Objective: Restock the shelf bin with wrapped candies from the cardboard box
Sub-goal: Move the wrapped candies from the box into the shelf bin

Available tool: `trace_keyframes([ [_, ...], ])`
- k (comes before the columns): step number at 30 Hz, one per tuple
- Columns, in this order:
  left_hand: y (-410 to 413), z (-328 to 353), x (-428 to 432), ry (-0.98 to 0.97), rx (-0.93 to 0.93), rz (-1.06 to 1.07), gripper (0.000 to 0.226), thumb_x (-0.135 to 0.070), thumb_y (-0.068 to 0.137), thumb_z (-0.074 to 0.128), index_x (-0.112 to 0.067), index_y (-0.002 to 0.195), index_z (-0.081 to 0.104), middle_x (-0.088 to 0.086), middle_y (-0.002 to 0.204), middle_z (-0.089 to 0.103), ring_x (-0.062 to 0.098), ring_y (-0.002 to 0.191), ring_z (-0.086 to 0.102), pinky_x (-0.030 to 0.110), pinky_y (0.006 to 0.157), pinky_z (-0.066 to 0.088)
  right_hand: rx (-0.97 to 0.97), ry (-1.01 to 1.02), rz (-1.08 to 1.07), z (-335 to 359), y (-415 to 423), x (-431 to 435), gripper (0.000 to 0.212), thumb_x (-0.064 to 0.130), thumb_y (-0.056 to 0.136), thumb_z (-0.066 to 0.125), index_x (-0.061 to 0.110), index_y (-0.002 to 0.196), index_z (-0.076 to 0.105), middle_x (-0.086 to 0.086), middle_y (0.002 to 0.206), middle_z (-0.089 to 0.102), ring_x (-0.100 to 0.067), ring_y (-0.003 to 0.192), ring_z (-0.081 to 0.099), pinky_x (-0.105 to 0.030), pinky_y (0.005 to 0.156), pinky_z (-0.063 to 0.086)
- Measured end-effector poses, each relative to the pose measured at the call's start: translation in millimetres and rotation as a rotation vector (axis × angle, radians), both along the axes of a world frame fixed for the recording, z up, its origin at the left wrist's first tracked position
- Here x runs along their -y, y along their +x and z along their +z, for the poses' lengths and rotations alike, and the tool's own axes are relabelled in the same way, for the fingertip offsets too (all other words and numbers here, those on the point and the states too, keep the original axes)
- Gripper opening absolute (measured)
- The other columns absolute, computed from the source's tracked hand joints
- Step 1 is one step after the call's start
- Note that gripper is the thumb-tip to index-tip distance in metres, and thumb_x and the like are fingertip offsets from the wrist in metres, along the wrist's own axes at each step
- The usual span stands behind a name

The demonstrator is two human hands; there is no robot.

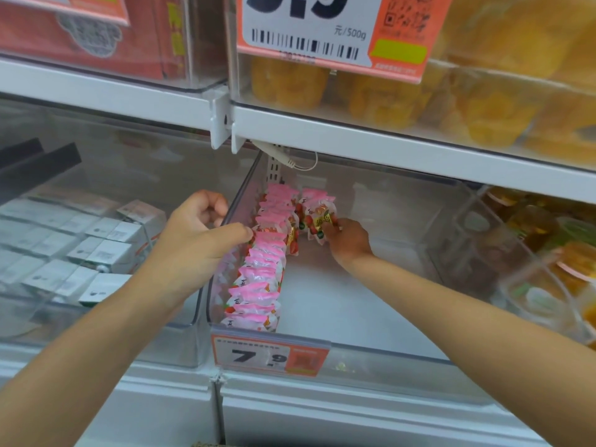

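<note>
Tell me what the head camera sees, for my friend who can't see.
Two hands reach into a clear bin. The right hand pinches a candy at the back, while the left hand touches a pink row along the left wall.

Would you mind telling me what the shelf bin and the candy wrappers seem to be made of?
The shelf bin looks like clear, glossy rigid plastic: neighbouring goods show through its walls. The wrapped candies seem sealed in thin plastic film, pink and partly translucent, with crinkled edges.
</note>
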State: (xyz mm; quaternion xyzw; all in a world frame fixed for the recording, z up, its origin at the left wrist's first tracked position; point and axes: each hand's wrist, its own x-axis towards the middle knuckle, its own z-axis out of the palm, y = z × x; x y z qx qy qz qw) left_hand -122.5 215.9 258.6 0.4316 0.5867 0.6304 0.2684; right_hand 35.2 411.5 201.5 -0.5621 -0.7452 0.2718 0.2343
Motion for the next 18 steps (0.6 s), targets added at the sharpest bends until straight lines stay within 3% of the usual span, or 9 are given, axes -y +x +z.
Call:
trace_keyframes([
  [1,-0.1,0.1,0.5,-0.002,-0.002,0.0,0.047,-0.039,0.043,0.07,-0.021,0.079,0.046,0.008,0.083,0.047,0.017,0.073,0.043,0.03,0.062,0.035,-0.007,0.019,-0.01,1.6,-1.9,1.4,0.028,0.03,0.101,0.047,0.006,0.11,0.059,-0.014,0.106,0.066,-0.032,0.097,0.061,-0.031,0.071,0.042],
  [3,-0.3,0.2,1.0,-0.003,-0.003,-0.004,0.048,-0.042,0.042,0.068,-0.022,0.079,0.046,0.007,0.083,0.048,0.016,0.073,0.044,0.03,0.063,0.035,0.13,0.113,0.023,4.0,-3.4,0.8,0.029,0.027,0.101,0.044,0.009,0.12,0.053,-0.015,0.11,0.063,-0.034,0.101,0.058,-0.033,0.074,0.042],
  [6,0.3,-0.1,0.5,-0.001,0.001,0.002,0.04,-0.03,0.051,0.071,-0.02,0.08,0.045,0.008,0.083,0.047,0.017,0.073,0.043,0.03,0.063,0.035,0.369,0.274,0.022,6.8,-3.9,-2.4,0.028,0.024,0.1,0.043,0.005,0.111,0.061,-0.017,0.116,0.058,-0.034,0.108,0.052,-0.036,0.082,0.04],
  [10,1.1,0.2,0.7,0.008,0.001,-0.001,0.037,-0.027,0.053,0.07,-0.019,0.079,0.045,0.01,0.082,0.048,0.018,0.072,0.044,0.03,0.062,0.036,0.2,0.188,0.04,9.6,-2.5,-5.1,0.021,0.019,0.094,0.054,0.001,0.087,0.061,-0.015,0.094,0.065,-0.028,0.085,0.059,-0.031,0.066,0.041],
  [14,0.4,-0.3,0.9,0.003,0.009,0.002,0.041,-0.032,0.049,0.072,-0.021,0.078,0.045,0.009,0.083,0.047,0.018,0.074,0.043,0.031,0.064,0.035,0.052,0.053,0.039,15.0,0.8,-5.4,0.024,0.018,0.092,0.06,-0.005,0.098,0.064,-0.014,0.095,0.065,-0.028,0.091,0.062,-0.034,0.07,0.048],
  [16,1.4,0.2,0.6,0.011,0.008,0.006,0.038,-0.028,0.052,0.071,-0.02,0.078,0.045,0.009,0.082,0.047,0.018,0.074,0.044,0.03,0.064,0.035,0.022,0.019,0.046,16.3,0.5,-6.6,0.022,0.023,0.089,0.065,0.004,0.096,0.056,-0.002,0.086,0.056,-0.021,0.083,0.057,-0.024,0.056,0.042],
  [18,1.0,0.0,0.1,0.012,0.006,0.01,0.035,-0.026,0.054,0.07,-0.02,0.078,0.045,0.01,0.081,0.046,0.017,0.074,0.044,0.03,0.064,0.035,0.019,0.002,0.081,17.3,-2.3,-6.1,0.022,0.023,0.084,0.069,0.003,0.085,0.06,-0.002,0.076,0.059,-0.019,0.075,0.057,-0.017,0.048,0.037],
])
